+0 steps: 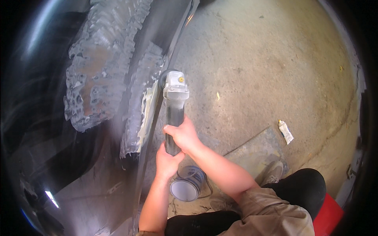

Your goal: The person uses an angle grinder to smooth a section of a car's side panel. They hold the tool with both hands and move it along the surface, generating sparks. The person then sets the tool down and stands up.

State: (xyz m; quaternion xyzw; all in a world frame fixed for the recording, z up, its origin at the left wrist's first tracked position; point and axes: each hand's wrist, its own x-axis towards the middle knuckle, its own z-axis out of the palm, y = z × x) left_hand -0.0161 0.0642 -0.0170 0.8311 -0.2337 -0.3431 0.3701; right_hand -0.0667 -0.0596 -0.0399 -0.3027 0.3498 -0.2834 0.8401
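An angle grinder [175,112] with a pale metal head and dark body points away from me. My right hand [182,135] wraps round the middle of its body, the thumb lying across the top. Behind it, my left hand [167,162] grips the rear end. The grinder's dark disc [163,78] is at the edge of a black car panel [130,179], beside a strip of cream filler [146,114]; whether it touches cannot be told. A wide patch of grey, scraped filler [98,74] covers the panel farther left.
Below my hands stands a tin can [185,190] with a pale round top and a cord beside it. A white tube [285,132] lies on the concrete floor [256,67] at right, near a flat grey board [252,151]. Something red [330,216] is at lower right.
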